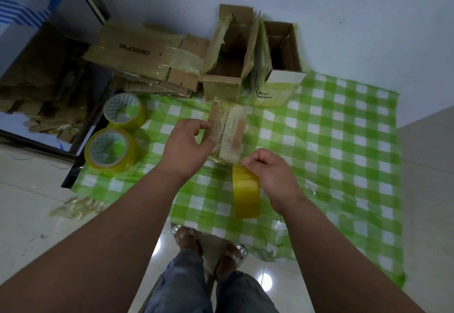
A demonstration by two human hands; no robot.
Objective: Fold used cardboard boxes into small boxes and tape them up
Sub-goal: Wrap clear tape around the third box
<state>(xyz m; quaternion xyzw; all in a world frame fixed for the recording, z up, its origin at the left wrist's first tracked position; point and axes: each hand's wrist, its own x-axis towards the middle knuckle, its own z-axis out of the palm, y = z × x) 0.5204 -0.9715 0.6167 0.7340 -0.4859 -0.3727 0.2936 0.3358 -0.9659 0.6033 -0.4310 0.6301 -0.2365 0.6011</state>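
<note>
A small folded cardboard box (229,129), wrapped in old clear tape, lies on the green checked cloth (331,140) in the middle of the view. My left hand (185,145) holds the box at its left side, fingers curled over its top. My right hand (270,173) grips a yellow tape roll (246,193) just below the box's near end, with thumb and fingers pinching at the roll's top edge close to the box.
Two more yellow tape rolls (124,111) (111,149) lie on the left of the cloth. Behind stand two open boxes (228,67) (282,67) and a stack of flattened cardboard (147,59). Scrap tape (76,208) lies on the floor at the left.
</note>
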